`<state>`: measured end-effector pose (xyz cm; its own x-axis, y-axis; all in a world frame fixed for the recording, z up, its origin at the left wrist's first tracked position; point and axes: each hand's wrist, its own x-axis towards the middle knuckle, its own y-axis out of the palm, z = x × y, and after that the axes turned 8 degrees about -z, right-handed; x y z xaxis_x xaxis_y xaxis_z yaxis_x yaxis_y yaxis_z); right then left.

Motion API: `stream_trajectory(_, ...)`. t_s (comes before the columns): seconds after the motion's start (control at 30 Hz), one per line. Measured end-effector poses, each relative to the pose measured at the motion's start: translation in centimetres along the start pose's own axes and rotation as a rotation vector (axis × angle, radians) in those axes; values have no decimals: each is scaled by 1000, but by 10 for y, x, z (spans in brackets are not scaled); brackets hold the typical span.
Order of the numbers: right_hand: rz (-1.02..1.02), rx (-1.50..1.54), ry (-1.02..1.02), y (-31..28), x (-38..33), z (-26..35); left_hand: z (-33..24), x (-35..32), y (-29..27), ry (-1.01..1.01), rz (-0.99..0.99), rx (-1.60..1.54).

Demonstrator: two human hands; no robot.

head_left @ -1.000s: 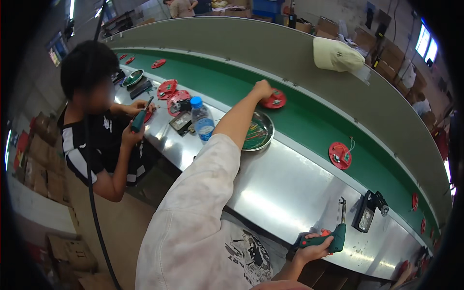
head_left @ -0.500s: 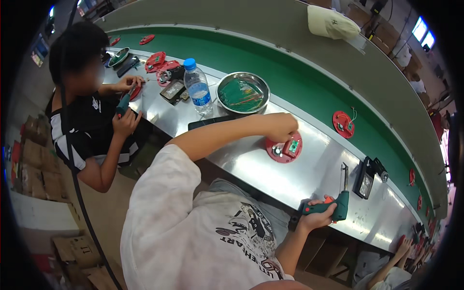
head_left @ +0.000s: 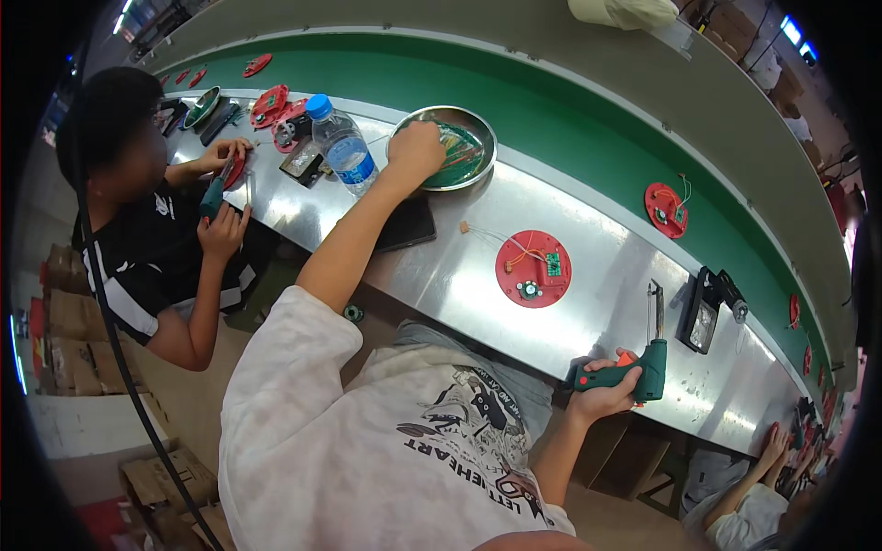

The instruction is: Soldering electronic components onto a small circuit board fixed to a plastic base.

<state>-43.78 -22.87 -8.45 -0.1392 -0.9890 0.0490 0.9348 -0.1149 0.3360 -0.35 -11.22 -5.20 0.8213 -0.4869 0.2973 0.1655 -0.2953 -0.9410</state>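
Note:
My left hand (head_left: 419,150) is over the left part of a round metal bowl (head_left: 488,168) that holds thin green and reddish wires. Its fingers are curled down into the bowl; their tips are hidden, so what they pinch cannot be made out. In my right hand (head_left: 602,397) is a green soldering gun (head_left: 650,372) with a red trigger, its tip pointing away from me over the bench edge. Between my hands a round red plastic disc (head_left: 520,292) lies on the bench, bearing a small green circuit board (head_left: 553,264), a round metal part and thin loose wires.
Left of the bowl stands a blue-capped water bottle (head_left: 347,156), with a dark flat case (head_left: 406,226) nearby. A black lamp unit (head_left: 703,317) lies right of the soldering gun. Another red disc (head_left: 666,209) sits on the green belt (head_left: 570,138). A co-worker at left holds another soldering gun (head_left: 212,195).
My left hand has left the red disc and moved left and away into the metal bowl. The disc now shows whole, its wires spread out. My right hand still grips the soldering gun.

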Motion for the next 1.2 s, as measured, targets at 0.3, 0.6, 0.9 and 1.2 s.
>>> stream_trajectory(0.3,33,13,34,-1,2,-2,16,4,3,29,-198,-577)
stream_trajectory(0.6,131,11,45,-2,3,1,17,1,1,-79,-139,-935)
stream_trajectory(0.9,207,44,59,-9,2,3,-8,-20,-3,191,-412,-848)
stream_trajectory(1.2,528,58,129,-20,6,13,-102,-136,-46,454,-107,-971)
